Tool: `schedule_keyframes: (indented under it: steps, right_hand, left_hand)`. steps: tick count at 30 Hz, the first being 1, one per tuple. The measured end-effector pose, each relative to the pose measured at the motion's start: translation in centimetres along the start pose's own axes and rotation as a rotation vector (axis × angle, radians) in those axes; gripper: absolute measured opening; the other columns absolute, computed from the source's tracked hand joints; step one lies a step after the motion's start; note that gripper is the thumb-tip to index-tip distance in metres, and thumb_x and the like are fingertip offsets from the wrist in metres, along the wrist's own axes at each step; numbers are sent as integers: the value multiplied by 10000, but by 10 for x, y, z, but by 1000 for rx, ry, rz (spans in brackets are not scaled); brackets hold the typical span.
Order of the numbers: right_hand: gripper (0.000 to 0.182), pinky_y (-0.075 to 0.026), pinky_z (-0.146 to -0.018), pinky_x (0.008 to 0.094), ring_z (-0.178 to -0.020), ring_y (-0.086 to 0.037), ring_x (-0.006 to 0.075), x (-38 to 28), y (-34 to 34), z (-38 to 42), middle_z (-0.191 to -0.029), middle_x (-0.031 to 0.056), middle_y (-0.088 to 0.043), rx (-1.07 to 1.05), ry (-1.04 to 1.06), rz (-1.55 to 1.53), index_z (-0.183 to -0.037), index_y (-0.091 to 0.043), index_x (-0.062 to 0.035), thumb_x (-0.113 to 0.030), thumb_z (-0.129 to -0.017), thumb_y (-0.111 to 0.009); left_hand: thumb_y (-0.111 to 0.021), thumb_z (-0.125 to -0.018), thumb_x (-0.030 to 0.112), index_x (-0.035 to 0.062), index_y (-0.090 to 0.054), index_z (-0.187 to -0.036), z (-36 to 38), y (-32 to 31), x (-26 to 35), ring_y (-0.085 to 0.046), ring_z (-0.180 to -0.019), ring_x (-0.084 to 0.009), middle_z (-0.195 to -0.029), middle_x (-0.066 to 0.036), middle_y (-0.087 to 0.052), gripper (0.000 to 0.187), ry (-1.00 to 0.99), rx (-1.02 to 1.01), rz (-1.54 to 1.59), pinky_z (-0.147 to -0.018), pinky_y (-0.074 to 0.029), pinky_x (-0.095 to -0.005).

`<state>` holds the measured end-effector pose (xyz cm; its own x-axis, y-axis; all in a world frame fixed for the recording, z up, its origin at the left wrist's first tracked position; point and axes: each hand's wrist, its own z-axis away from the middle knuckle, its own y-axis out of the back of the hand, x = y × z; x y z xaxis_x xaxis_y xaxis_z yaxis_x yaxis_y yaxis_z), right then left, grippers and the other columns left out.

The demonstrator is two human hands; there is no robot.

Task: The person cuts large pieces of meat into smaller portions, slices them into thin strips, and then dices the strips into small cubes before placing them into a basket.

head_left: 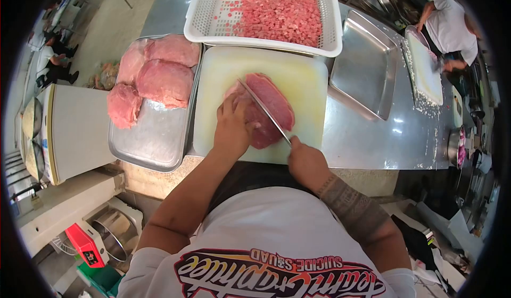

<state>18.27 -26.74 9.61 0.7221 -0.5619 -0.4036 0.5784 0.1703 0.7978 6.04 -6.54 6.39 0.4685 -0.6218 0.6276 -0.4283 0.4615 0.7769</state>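
Observation:
A piece of raw meat point(274, 101) lies on the white cutting board point(213, 74) in front of me. My left hand point(234, 121) presses down on its left part, fingers bent over the meat and holding it in place. In my right hand point(306, 161) is a knife point(269, 113), gripped by a handle that my fingers hide. Its long blade runs diagonally up and to the left across the meat, with the tip near the far edge. On the right of the blade the cut face shows smooth and dark pink.
Left of the board, a metal tray point(154, 151) carries several large meat pieces point(165, 80). A white perforated basket point(261, 47) of diced meat point(282, 13) stands behind the board. To the right lies a metal tray point(367, 66); farther right, another person point(450, 26) works at a white board point(426, 74).

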Motion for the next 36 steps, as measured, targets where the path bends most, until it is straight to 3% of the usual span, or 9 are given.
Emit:
schedule_keyframes:
  steps: [3,7,10,13,16,19,22,31,36]
  right_hand:
    - [395,-560,-747,564,-872,-721,455,-9,0,-29,-905,249,-719,128,88,-60,-1302,-518,43,-58,-922,-554]
    - [512,-557,-816,571,-924,-712,470,-13,15,-18,-959,276,-724,48,16,-245,-1429,-494,-22,-81,-926,-568]
    - [523,-553,-859,574,-950,-706,475,1,24,4,-981,285,-724,-82,-70,-351,-1454,-494,-69,-107,-940,-582]
    - [518,-554,-874,570,-957,-708,467,10,16,15,-992,279,-728,-81,-86,-272,-1465,-495,-77,-123,-957,-586]
    - [498,-558,-868,563,-951,-715,451,3,9,17,-989,263,-736,-18,-74,-218,-1459,-506,-61,-123,-970,-574]
    - [480,-563,-855,554,-944,-722,435,0,1,16,-984,251,-742,38,-29,-187,-1449,-522,-43,-116,-976,-559]
    - [460,-566,-838,549,-931,-723,431,1,-4,15,-975,242,-743,85,-14,-181,-1439,-536,-43,-124,-987,-560]
    - [342,-582,-782,530,-883,-745,407,-6,-6,22,-936,218,-756,129,-37,-123,-1300,-603,-31,-108,-976,-523]
    - [266,-580,-777,538,-864,-741,407,8,4,48,-893,198,-748,63,-63,-76,-1223,-593,-36,-136,-976,-583]
  left_hand:
    - [-896,-774,179,125,-624,-1329,-1,-1,-10,-494,-1348,-445,-1470,-191,-517,620,-66,18,-18,-1107,-439,-538]
    - [-870,-797,161,114,-681,-1263,-10,9,-29,-583,-1241,-409,-1333,-175,-632,505,-166,29,57,-1052,-482,-507]
    - [-818,-836,130,94,-717,-1178,-32,25,-36,-644,-1133,-389,-1153,-172,-707,359,-17,114,152,-991,-516,-476]
    - [-788,-843,139,62,-729,-1089,-71,50,-15,-667,-1076,-383,-1090,-184,-724,264,-270,164,99,-950,-530,-478]
    - [-767,-846,86,60,-766,-1007,-109,56,23,-703,-1055,-349,-1020,-142,-749,163,-503,-168,-59,-933,-555,-439]
    - [-738,-824,70,48,-791,-918,-140,28,61,-725,-1002,-359,-957,-160,-763,110,-631,-763,-598,-875,-579,-446]
    - [-723,-799,65,49,-805,-870,-138,13,91,-747,-938,-367,-917,-179,-777,109,-752,-925,-802,-813,-600,-476]
    - [-740,-814,125,53,-800,-874,-153,-2,94,-748,-916,-375,-932,-164,-780,111,-1097,-1046,-827,-816,-601,-494]
    - [-747,-845,174,58,-779,-936,-163,-15,76,-726,-965,-369,-948,-146,-765,150,-992,-840,-737,-859,-578,-490]
